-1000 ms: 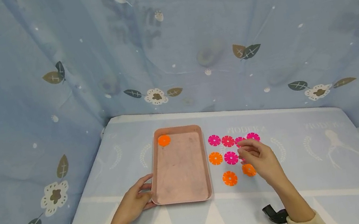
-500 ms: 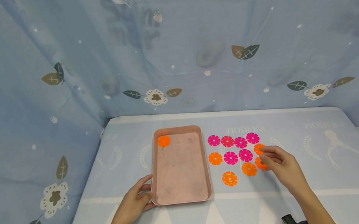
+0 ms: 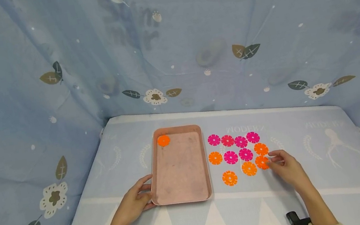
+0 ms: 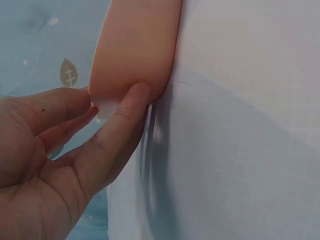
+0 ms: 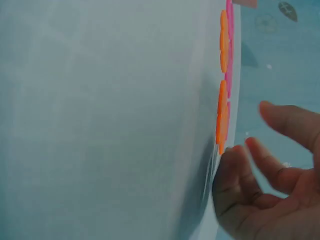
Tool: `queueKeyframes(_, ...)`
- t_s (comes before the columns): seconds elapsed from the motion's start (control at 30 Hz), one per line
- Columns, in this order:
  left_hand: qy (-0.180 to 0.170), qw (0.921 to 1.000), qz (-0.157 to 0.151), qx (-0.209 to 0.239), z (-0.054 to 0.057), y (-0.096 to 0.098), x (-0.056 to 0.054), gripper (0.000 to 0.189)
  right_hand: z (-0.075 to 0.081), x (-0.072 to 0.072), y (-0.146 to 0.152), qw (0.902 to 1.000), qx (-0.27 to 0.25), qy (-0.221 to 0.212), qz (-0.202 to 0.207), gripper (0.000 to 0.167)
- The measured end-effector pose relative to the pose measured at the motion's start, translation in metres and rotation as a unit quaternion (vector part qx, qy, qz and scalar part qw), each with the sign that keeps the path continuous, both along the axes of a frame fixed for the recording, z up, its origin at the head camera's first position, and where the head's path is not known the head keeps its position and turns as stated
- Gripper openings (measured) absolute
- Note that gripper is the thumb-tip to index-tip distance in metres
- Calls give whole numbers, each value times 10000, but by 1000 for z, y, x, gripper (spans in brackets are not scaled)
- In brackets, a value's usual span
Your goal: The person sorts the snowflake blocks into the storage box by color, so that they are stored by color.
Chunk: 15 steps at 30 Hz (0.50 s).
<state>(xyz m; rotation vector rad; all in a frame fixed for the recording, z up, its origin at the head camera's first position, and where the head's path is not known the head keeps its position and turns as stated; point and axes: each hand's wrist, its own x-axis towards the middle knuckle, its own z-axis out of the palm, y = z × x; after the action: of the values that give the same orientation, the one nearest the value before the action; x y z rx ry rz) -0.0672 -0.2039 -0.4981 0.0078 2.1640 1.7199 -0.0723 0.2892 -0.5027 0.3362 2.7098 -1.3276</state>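
Note:
My left hand (image 3: pixel 132 202) holds the near left corner of a pink rectangular tray (image 3: pixel 207 164), fingertips against its rim and side wall (image 4: pixel 132 55). An orange notched disc (image 3: pixel 163 140) lies in the tray's far left corner. Right of the tray, pink and orange snowflake-shaped discs are spread in loose rows. Beside the rightmost ones is my right hand (image 3: pixel 289 169), its fingertips right at the edge of an orange disc (image 3: pixel 262 162). The right wrist view shows its fingers loosely curved and apart, with nothing between them, just off the orange discs (image 5: pixel 222 107).
Another orange disc (image 3: pixel 261 149) lies just beyond that one, and one more orange disc (image 3: pixel 230 178) lies nearest the front. Several pink discs (image 3: pixel 241 142) form the back row. Patterned blue cloth (image 3: pixel 202 36) hangs behind and left of the covered table (image 3: pixel 321 176).
My right hand has moved right from over the pink discs to the right end of the rows and lowered toward an orange disc, uncovering several discs. My left hand stays at the tray.

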Motion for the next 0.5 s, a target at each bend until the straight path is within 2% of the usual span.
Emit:
queueKeyframes(0.17, 14, 10000, -42, -4, -1, -1, -1, 54, -7, -6, 4, 9988, 377, -206, 235, 46)
queueKeyframes(0.33, 1, 10000, 18, -71, -2, 0, -1, 54, -12, -12, 4, 9961, 774, -126, 400, 46)
queueKeyframes(0.5, -33, 10000, 52, -25, -2, 1, 0, 54, -15, -15, 4, 9948, 907, -159, 430, 46)
